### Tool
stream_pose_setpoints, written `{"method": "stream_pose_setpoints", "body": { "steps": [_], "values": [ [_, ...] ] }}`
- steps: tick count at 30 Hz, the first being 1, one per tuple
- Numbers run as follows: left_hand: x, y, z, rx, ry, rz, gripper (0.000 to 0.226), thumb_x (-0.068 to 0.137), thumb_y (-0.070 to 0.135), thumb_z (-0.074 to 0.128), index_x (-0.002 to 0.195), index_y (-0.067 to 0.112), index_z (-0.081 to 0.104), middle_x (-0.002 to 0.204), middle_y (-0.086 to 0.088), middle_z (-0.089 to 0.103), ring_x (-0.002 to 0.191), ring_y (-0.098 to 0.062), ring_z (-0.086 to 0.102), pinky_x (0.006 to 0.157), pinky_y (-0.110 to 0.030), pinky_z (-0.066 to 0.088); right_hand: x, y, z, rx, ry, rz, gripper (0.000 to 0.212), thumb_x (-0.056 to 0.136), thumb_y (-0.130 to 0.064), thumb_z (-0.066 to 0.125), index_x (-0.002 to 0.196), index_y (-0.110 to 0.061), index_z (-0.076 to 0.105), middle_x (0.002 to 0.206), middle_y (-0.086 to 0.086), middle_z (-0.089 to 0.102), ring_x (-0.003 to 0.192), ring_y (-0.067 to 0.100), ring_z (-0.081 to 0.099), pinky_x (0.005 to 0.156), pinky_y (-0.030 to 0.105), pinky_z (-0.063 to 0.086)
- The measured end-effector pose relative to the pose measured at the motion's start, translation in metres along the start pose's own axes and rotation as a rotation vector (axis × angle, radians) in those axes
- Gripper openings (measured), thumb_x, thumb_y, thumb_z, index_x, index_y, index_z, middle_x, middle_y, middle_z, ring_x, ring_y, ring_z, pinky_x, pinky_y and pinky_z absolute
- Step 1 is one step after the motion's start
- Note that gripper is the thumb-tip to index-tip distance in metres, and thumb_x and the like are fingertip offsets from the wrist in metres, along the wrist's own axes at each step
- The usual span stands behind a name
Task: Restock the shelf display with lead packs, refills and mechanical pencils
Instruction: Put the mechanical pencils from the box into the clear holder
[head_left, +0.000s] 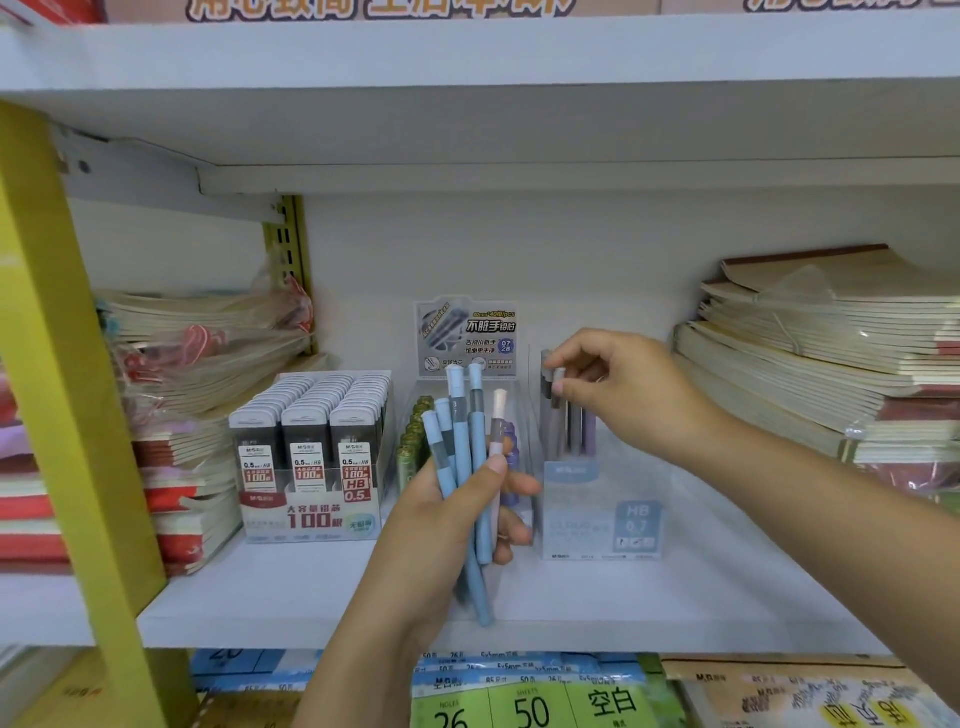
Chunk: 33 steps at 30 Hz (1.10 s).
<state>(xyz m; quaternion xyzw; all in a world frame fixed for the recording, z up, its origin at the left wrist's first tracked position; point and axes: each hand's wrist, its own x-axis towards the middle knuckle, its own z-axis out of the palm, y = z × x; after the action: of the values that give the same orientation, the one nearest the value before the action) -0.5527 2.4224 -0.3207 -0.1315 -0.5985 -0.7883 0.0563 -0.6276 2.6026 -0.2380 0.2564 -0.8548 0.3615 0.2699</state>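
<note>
Step in hand, as I read it: loading slim refill tubes one at a time into the clear plastic display box labelled HB 0.7 (602, 512). The right hand (631, 395) pinches the white cap of a grey slim tube (557, 410) between thumb and forefinger, tube upright, its lower end down among the others standing in that box. Just behind and beside the pinch stand more grey and lilac tubes; about four show, exact count unclear.

The left hand (457, 519) is closed in a fist round a bundle of pastel tubes (462, 457), tips fanning up above the grip, tails sticking out below the palm. Count in the fist: five light blue, one pale pink, six that I can see.

Behind the left fist is a second clear box with green and purple tubes under a printed header card (467, 338); number hidden. Left of that fist sits a carton of black 0.5 HB lead packs (311, 452), three rows, full.

Next move probably calls for releasing the pinch once the tube seats, then picking one tube off the top of the fist bundle without loosening the rest.
</note>
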Motion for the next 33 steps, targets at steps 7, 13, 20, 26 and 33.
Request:
{"method": "stream_pose_setpoints", "body": {
  "steps": [7, 13, 20, 26, 33],
  "values": [
    [-0.003, 0.001, 0.004, 0.02, -0.011, 0.036, 0.04, 0.08, 0.04, 0.067, 0.111, 0.016, 0.069, 0.098, -0.008, 0.077, 0.073, -0.019, 0.073, 0.061, -0.025, 0.056, -0.02, -0.023, -0.009, -0.199, 0.124, -0.149, 0.018, 0.091, -0.031, 0.059, 0.106, -0.028, 0.07, 0.089, -0.01, 0.06, 0.088, 0.006, 0.049, 0.078, 0.013, 0.034],
    [-0.004, 0.0, 0.014, 0.029, -0.073, 0.082, 0.023, 0.082, 0.04, 0.066, 0.1, 0.029, 0.076, 0.1, -0.009, 0.077, 0.08, -0.024, 0.075, 0.066, -0.028, 0.06, -0.045, -0.051, -0.005, 0.281, -0.149, 0.067, 0.009, 0.085, -0.02, 0.07, 0.093, -0.02, 0.073, 0.086, -0.003, 0.072, 0.079, 0.003, 0.064, 0.069, 0.01, 0.047],
    [-0.001, 0.0, 0.005, -0.018, 0.011, 0.091, 0.023, 0.079, 0.037, 0.063, 0.096, 0.029, 0.077, 0.077, -0.005, 0.074, 0.049, -0.015, 0.057, 0.056, -0.029, 0.056, -0.019, -0.041, -0.046, 0.568, 0.334, 0.041, 0.013, 0.097, -0.012, 0.054, 0.087, -0.02, 0.058, 0.071, -0.001, 0.07, 0.062, 0.008, 0.064, 0.052, 0.019, 0.051],
    [0.001, -0.003, 0.008, -0.01, 0.035, 0.101, 0.016, 0.089, 0.035, 0.06, 0.086, 0.03, 0.075, 0.067, -0.003, 0.059, 0.044, -0.011, 0.039, 0.047, -0.02, 0.045, -0.008, -0.011, -0.029, 0.079, 0.083, -0.001, 0.018, 0.091, -0.015, 0.063, 0.085, -0.032, 0.061, 0.083, -0.002, 0.07, 0.076, 0.016, 0.069, 0.08, 0.043, 0.057],
    [0.003, -0.006, 0.006, 0.01, 0.024, 0.107, 0.02, 0.079, 0.046, 0.065, 0.077, 0.026, 0.068, 0.068, -0.003, 0.059, 0.045, -0.011, 0.039, 0.047, -0.022, 0.043, -0.004, 0.004, -0.013, 0.181, 0.044, 0.058, 0.018, 0.088, -0.015, 0.066, 0.08, -0.031, 0.064, 0.081, 0.004, 0.071, 0.078, 0.028, 0.069, 0.081, 0.052, 0.055]
  ]
}}
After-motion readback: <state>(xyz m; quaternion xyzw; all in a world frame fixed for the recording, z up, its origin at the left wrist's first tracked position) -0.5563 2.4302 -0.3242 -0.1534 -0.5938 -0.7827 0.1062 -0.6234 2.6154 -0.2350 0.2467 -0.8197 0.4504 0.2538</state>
